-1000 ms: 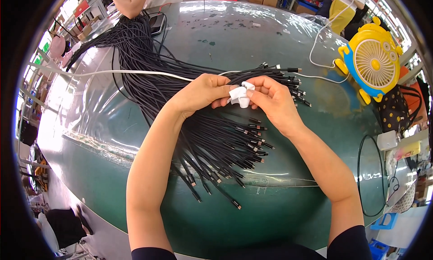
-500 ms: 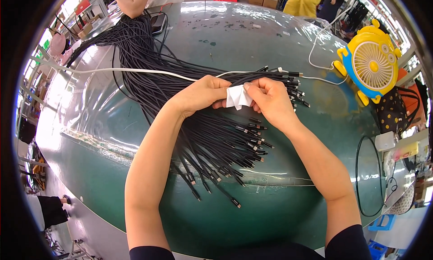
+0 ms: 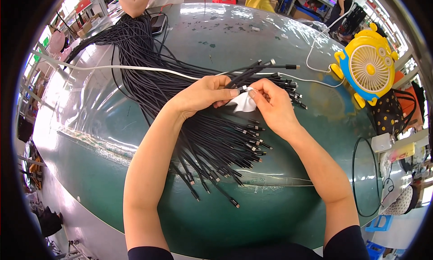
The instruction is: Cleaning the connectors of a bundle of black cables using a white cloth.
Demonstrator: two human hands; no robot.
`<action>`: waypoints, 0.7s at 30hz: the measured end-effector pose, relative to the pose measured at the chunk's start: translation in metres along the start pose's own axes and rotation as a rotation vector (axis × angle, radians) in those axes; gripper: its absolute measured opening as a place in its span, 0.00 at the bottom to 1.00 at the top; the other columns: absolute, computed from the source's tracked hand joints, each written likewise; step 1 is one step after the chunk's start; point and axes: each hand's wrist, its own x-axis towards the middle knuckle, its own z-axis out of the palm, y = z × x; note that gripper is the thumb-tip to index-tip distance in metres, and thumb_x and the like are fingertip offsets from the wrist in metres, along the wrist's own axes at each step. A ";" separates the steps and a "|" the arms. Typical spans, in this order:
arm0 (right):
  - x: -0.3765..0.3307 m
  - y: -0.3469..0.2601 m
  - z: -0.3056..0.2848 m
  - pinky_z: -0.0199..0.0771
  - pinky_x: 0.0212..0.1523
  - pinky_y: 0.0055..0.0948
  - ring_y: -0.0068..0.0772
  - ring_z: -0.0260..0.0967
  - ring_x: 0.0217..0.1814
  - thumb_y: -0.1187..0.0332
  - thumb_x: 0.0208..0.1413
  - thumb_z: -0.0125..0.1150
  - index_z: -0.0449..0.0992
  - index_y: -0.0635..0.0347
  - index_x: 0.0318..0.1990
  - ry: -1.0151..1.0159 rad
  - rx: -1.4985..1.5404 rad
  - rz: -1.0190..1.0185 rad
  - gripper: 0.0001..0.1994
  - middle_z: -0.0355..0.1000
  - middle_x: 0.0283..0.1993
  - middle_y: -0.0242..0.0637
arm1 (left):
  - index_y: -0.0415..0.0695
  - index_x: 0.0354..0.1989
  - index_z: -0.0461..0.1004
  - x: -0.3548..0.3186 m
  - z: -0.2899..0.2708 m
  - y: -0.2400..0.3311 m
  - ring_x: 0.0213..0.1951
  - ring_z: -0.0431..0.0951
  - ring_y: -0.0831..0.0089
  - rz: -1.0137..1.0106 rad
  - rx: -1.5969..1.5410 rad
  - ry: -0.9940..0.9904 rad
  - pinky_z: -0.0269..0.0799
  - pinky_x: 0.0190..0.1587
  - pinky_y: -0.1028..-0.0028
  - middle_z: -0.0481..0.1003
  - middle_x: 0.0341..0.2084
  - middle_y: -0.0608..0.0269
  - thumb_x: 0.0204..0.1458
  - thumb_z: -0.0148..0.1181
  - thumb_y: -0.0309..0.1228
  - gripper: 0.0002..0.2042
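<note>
A large bundle of black cables (image 3: 140, 57) sweeps across the table, its connector ends fanned out under and beyond my hands. My left hand (image 3: 203, 95) is closed around a few black cables, thumb on top near a connector. Their ends (image 3: 259, 67) stick up past my fingers. Close by on the right, my right hand (image 3: 276, 105) pinches a small white cloth (image 3: 245, 102) against a connector end. The cloth hangs down between the two hands and hides part of the fingers. More connector ends (image 3: 252, 147) lie loose below my hands.
A yellow and blue fan (image 3: 370, 68) stands at the right, its white cord on the green table (image 3: 279, 219). Another white cable (image 3: 108, 68) crosses the bundle. A phone (image 3: 158, 24) lies at the far left near another person's arm (image 3: 135, 3). A black cable loop (image 3: 356, 179) is at right.
My right hand has shifted slightly right, pulling the cloth off the middle so a connector shows. The held cable ends now stand higher and more spread. In the background, people have moved.
</note>
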 end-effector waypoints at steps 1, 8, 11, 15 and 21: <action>-0.001 0.002 -0.002 0.68 0.35 0.22 0.19 0.67 0.31 0.72 0.59 0.56 0.73 0.67 0.41 0.011 0.120 0.042 0.07 0.74 0.31 0.34 | 0.43 0.25 0.69 0.001 0.000 -0.001 0.22 0.62 0.83 0.035 -0.005 0.002 0.58 0.26 0.81 0.66 0.18 0.74 0.55 0.60 0.35 0.11; 0.001 -0.007 0.009 0.72 0.35 0.21 0.19 0.71 0.33 0.73 0.56 0.61 0.73 0.68 0.41 0.015 0.359 0.148 0.09 0.75 0.33 0.35 | 0.43 0.26 0.68 -0.003 0.002 0.004 0.22 0.62 0.84 -0.002 0.063 -0.009 0.57 0.26 0.81 0.66 0.19 0.74 0.54 0.61 0.33 0.10; 0.008 -0.009 0.004 0.70 0.32 0.20 0.17 0.69 0.31 0.69 0.58 0.60 0.73 0.67 0.41 -0.018 0.321 0.206 0.09 0.75 0.32 0.32 | 0.43 0.27 0.69 -0.002 0.004 0.003 0.23 0.63 0.85 0.009 0.044 -0.022 0.57 0.26 0.81 0.67 0.19 0.75 0.54 0.61 0.32 0.09; 0.007 -0.008 0.004 0.69 0.32 0.19 0.15 0.67 0.31 0.68 0.60 0.58 0.73 0.64 0.40 -0.055 0.266 0.184 0.08 0.73 0.32 0.29 | 0.42 0.27 0.72 -0.002 -0.001 0.001 0.24 0.64 0.86 0.008 0.001 -0.016 0.58 0.28 0.82 0.67 0.20 0.76 0.55 0.60 0.31 0.08; -0.004 0.005 0.009 0.67 0.29 0.25 0.20 0.66 0.28 0.69 0.61 0.56 0.70 0.66 0.37 0.003 0.227 -0.012 0.07 0.72 0.28 0.34 | 0.41 0.28 0.75 -0.003 0.004 0.004 0.26 0.71 0.84 -0.025 -0.051 0.009 0.64 0.30 0.83 0.75 0.23 0.70 0.56 0.59 0.36 0.11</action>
